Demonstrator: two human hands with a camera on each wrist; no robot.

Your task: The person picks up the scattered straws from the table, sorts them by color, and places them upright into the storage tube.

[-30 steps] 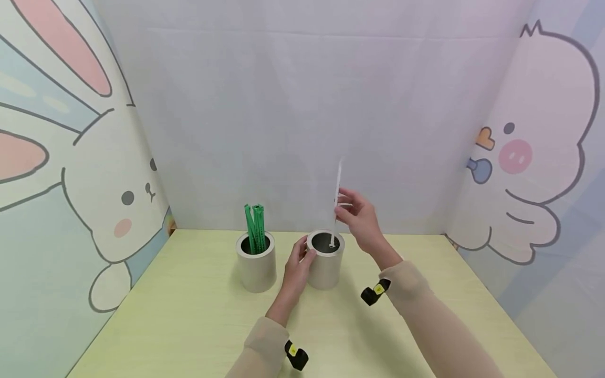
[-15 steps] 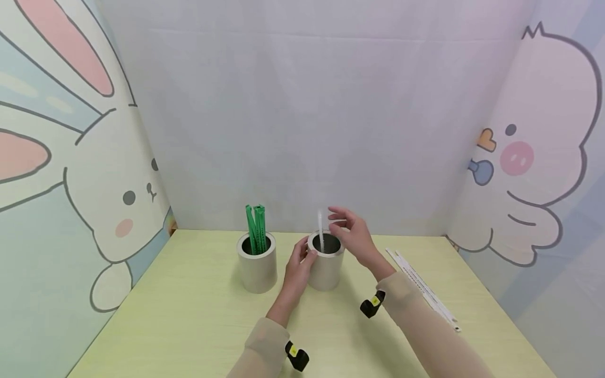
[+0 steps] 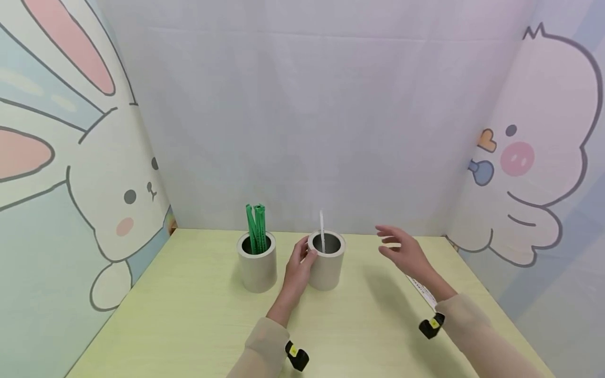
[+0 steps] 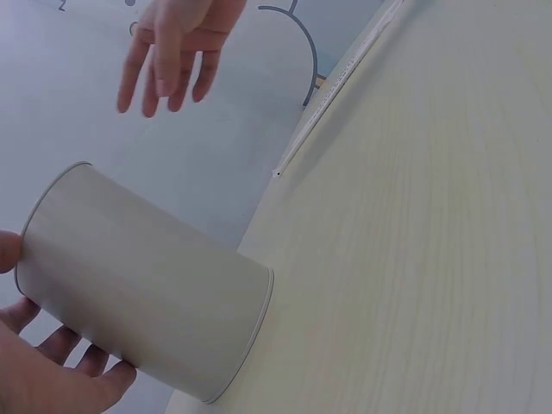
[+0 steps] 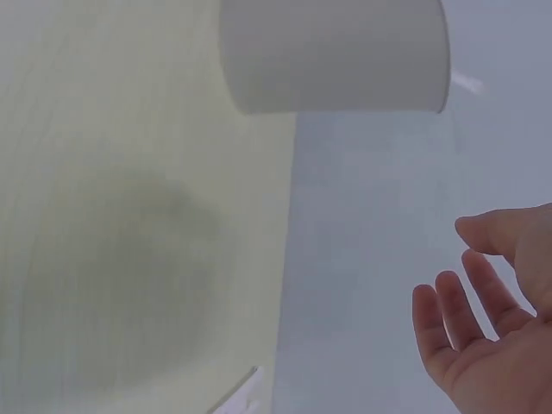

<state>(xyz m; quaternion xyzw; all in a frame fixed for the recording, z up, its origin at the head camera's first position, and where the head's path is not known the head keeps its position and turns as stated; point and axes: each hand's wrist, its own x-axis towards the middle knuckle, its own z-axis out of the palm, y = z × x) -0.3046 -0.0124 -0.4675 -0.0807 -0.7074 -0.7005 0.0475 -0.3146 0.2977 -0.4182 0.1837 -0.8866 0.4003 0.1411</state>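
Since the earlier frame, I see the right hand (image 3: 407,255) shift right of the cup (image 3: 326,274), fingers loose, released; the left hand (image 3: 297,268) grips the cup. One white straw (image 3: 322,226) leans inside, other straws (image 3: 424,292) lie rightward; green straws (image 3: 258,226) stand leftward.

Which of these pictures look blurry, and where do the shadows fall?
Head view: mostly sharp, a soft shadow on the table below the right hand; left wrist view: a faint shadow beside the white stick; right wrist view: a broad, soft-edged shadow on the table, and the cup looks blurred.
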